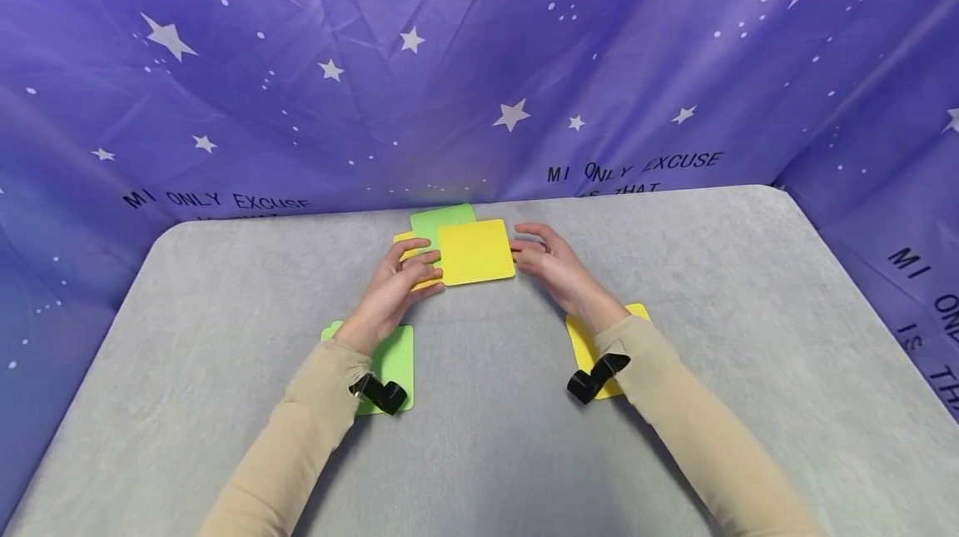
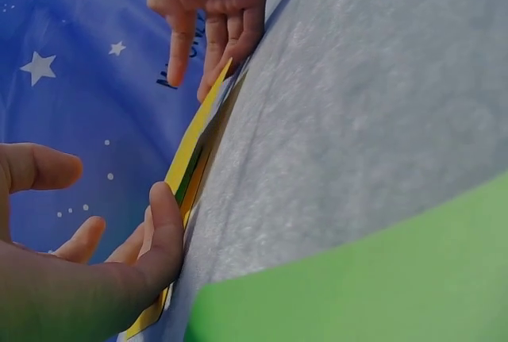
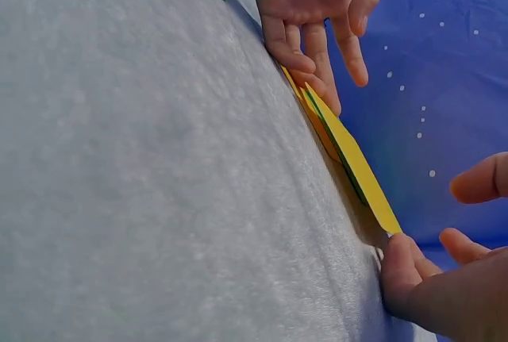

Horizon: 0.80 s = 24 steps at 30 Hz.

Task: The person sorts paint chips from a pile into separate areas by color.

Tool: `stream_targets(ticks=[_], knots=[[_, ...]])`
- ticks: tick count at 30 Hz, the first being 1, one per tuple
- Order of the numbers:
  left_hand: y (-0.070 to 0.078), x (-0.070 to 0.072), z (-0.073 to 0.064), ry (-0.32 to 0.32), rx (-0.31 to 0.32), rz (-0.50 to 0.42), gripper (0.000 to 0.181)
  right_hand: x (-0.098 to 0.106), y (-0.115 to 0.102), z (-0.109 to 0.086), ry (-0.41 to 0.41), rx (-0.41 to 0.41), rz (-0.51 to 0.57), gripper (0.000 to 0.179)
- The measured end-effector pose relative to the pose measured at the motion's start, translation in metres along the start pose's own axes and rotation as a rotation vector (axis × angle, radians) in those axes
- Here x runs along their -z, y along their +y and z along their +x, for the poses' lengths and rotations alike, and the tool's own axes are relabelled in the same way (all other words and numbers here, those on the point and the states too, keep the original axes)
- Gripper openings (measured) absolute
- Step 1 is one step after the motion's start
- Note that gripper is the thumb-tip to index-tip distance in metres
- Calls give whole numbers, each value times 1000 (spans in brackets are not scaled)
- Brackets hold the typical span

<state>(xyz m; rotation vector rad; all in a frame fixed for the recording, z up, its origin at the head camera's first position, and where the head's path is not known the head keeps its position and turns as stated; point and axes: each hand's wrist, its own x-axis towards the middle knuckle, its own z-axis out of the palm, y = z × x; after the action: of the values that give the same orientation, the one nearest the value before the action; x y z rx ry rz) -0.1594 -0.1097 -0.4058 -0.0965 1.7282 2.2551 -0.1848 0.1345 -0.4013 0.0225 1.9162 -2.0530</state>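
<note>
A yellow card (image 1: pixel 477 251) lies on top of a small overlapping pile at the far edge of the table. Under it a green card (image 1: pixel 442 221) sticks out at the back, and another yellow card (image 1: pixel 403 236) shows at the left. My left hand (image 1: pixel 390 291) rests at the pile's left side, its fingers loosely spread and touching the cards. On the opposite side, my right hand (image 1: pixel 558 270) has relaxed fingers at the top card's right edge. In the right wrist view, the fingertips (image 3: pixel 401 267) meet the card's near end. Neither hand is curled round a card.
Green cards (image 1: pixel 397 362) lie beneath my left wrist, partly hidden. Below my right wrist is a yellow card (image 1: pixel 584 341), also partly covered. A grey cloth covers the table (image 1: pixel 487 420); a purple star-patterned curtain (image 1: pixel 464 62) stands directly behind it.
</note>
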Motion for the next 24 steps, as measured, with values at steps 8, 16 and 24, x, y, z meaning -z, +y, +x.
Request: stream_targets(ticks=[8, 16, 24], knots=[[-3, -4, -4, -4, -30, 29, 50, -2, 0, -12, 19, 23, -75, 56], [-5, -9, -9, -3, -55, 34, 50, 1, 3, -21, 38, 86, -190, 60], [-12, -15, -15, -27, -82, 114, 52, 6, 10, -36, 13, 159, -176, 60]])
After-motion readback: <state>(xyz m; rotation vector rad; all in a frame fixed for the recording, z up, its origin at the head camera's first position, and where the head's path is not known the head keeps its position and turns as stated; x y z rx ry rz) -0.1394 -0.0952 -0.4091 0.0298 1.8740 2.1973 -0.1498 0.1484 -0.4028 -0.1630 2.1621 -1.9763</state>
